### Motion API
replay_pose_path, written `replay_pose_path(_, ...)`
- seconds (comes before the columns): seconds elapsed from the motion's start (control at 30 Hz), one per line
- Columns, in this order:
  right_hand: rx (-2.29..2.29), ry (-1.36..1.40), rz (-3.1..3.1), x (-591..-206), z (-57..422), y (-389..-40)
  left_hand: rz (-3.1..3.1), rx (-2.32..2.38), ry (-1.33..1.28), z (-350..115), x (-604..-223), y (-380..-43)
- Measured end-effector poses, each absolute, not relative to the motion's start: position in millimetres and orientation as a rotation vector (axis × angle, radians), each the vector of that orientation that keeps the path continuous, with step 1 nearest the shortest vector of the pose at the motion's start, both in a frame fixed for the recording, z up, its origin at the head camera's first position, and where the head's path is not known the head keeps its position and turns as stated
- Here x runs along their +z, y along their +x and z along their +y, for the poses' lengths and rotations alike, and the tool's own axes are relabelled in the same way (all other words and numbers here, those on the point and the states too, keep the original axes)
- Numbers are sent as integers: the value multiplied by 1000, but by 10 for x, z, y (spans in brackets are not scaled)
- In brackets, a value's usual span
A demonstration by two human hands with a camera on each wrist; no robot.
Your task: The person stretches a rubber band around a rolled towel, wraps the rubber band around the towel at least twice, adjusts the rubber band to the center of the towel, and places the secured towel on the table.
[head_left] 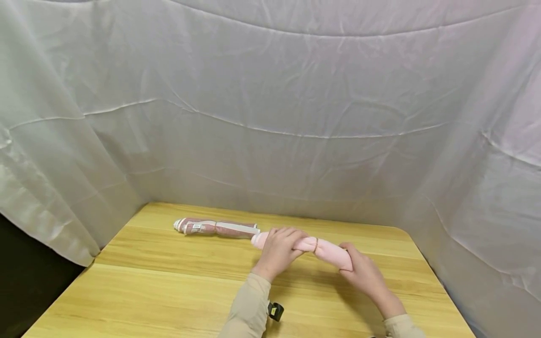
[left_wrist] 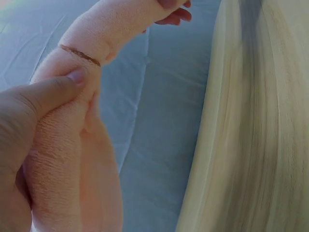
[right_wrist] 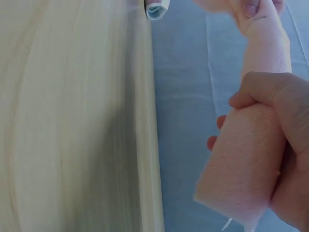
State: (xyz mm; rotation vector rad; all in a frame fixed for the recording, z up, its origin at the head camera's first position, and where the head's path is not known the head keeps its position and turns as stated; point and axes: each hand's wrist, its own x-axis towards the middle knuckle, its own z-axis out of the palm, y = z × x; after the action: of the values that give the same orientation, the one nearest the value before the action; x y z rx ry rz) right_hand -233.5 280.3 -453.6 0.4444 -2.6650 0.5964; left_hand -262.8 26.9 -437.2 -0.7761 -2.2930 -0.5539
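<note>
A pink rolled towel (head_left: 331, 253), with a thin brown band (left_wrist: 79, 54) around its middle, is held above the table in both hands. My left hand (head_left: 280, 249) grips it left of the band, the thumb lying along the plush cloth in the left wrist view. Near the other end, my right hand (head_left: 364, 272) wraps round the roll; its loose end hangs past the fingers in the right wrist view. The roll bends slightly and slopes down to the right. Behind its left end lies a second roll (head_left: 234, 229), dusty red with white stripes, on the table.
The wooden table (head_left: 169, 291) spreads under both arms. Grey cloth (head_left: 270, 164) hangs behind it and on both sides. A small black device (head_left: 275, 311) shows beside the left sleeve (head_left: 249, 305).
</note>
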Motion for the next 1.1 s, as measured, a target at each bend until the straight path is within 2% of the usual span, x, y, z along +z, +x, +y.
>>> replay_pose_path(0.47, 514, 497, -2525, -4468, 2861, -2308, -2413, -464, -771, 204, -4380, -2632)
replay_pose_path(0.8, 441, 579, -2359, -4454, 2818, -2303, -2289, -282, -819, -78, -4402, -2723)
replay_pose_path(1.1, 429, 640, -2237, -4402, 2786, -2325, -2198, -141, -864, -404, -4276, -2744)
